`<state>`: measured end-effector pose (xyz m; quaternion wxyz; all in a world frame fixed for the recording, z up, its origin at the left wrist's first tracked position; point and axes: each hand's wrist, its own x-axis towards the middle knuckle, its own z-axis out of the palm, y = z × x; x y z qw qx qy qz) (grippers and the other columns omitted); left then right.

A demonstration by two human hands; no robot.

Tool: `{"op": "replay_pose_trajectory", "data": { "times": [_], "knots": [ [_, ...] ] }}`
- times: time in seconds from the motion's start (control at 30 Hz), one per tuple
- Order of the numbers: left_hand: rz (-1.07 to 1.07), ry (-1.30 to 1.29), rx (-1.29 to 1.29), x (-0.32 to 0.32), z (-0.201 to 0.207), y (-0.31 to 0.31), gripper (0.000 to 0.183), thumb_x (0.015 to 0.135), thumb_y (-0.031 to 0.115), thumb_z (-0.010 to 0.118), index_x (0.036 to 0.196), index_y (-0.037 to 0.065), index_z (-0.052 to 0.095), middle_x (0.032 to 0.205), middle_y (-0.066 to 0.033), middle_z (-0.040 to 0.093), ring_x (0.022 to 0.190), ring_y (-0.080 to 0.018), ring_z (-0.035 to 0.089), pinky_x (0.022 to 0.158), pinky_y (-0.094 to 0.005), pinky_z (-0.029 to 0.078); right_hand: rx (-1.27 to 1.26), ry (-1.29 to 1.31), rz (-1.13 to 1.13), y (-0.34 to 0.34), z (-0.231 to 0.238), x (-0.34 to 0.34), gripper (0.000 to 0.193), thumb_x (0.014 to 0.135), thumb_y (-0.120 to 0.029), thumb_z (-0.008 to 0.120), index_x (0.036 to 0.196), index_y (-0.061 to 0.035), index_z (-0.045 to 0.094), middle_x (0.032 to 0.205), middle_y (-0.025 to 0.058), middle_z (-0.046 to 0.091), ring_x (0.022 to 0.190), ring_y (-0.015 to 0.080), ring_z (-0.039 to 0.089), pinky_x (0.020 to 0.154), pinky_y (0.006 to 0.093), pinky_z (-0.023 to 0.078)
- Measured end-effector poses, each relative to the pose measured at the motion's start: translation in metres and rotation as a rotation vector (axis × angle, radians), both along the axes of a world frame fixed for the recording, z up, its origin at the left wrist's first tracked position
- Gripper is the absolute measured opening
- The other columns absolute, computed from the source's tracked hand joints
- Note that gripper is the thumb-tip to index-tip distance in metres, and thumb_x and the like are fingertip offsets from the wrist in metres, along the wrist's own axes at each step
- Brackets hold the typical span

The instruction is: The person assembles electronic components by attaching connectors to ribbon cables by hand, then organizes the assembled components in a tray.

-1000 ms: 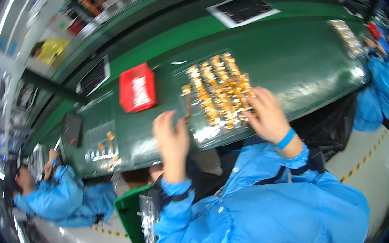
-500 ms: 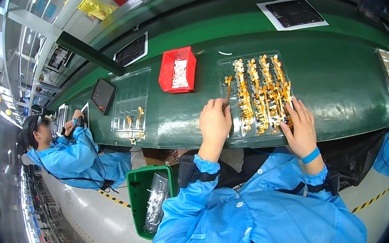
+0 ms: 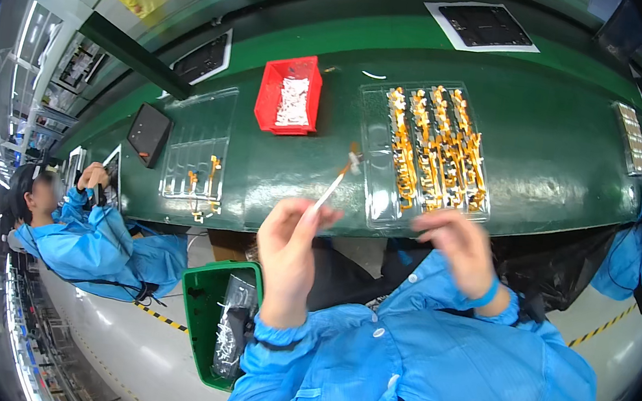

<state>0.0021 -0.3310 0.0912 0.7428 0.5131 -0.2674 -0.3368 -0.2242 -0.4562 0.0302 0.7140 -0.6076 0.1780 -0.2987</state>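
- Green worktop (image 3: 549, 147) stretches beyond both hands.
- Left hand (image 3: 287, 256) pinches a thin white-and-orange strip (image 3: 328, 191), its far end pointing away.
- Right hand (image 3: 459, 252), blurred, is near the clear tray (image 3: 368, 166); cannot tell whether it grips anything.
- Orange-and-white parts (image 3: 437, 150) lie in rows there, beyond it.
- Red bin (image 3: 269, 99) stands beyond the left hand.

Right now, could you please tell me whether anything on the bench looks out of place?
One small white strip lies loose on the green bench beyond the fuller tray, while other white pieces sit in the red bin.
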Motion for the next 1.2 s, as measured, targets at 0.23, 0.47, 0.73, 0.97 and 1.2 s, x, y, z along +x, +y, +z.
{"op": "replay_pose_trajectory", "data": {
  "times": [0.23,0.47,0.73,0.97,1.2],
  "knots": [
    [0.095,0.269,-0.037,-0.017,-0.02,0.118,0.016,0.095,0.014,0.056,0.101,0.0,0.053,0.095,-0.0129,0.063,0.089,-0.0265,0.066,0.082,-0.0386,0.052,1.251,-0.332,0.968,0.051,-0.024,0.121,0.049,0.104,-0.028,0.041,0.144,-0.0009,0.034,0.138,0.0221,0.048,0.121,0.0339,0.056,0.099,0.0418,0.049],
    [0.43,0.324,0.052,-0.034,-0.031,0.204,0.012,0.094,0.01,0.056,0.095,-0.002,0.054,0.089,-0.0144,0.061,0.085,-0.0227,0.062,0.081,-0.038,0.052,1.013,0.066,1.035,0.094,-0.012,0.157,0.027,0.099,-0.009,0.051,0.12,0.0063,0.055,0.11,0.021,0.066,0.098,0.0268,0.069,0.084,0.0329,0.058],
    [0.708,0.124,0.295,-0.046,-0.041,0.272,0.007,0.093,0.005,0.058,0.093,-0.001,0.055,0.093,-0.0117,0.063,0.084,-0.0159,0.06,0.081,-0.0308,0.047,0.393,0.286,0.982,0.163,0.008,0.2,0.018,0.095,-0.007,0.058,0.11,0.0041,0.058,0.091,0.0121,0.069,0.082,0.0146,0.069,0.076,0.0258,0.058],
    [0.925,-0.041,0.498,-0.039,-0.061,0.308,0.004,0.093,0.001,0.056,0.092,-0.002,0.055,0.096,-0.0095,0.062,0.086,-0.0122,0.058,0.079,-0.0259,0.046,0.116,0.191,1.137,0.217,0.006,0.229,0.017,0.097,-0.006,0.052,0.111,0.002,0.055,0.087,0.0087,0.069,0.077,0.0114,0.067,0.07,0.0258,0.057],
    [1.051,-0.078,0.56,-0.039,-0.07,0.33,0.006,0.095,0.005,0.056,0.092,0.0,0.056,0.091,-0.0061,0.063,0.082,-0.0096,0.056,0.075,-0.0224,0.043,0.219,0.324,1.179,0.239,0.004,0.244,0.017,0.095,-0.004,0.054,0.111,0.0018,0.054,0.086,0.0089,0.068,0.078,0.0115,0.068,0.071,0.0252,0.057]
  ]
}}
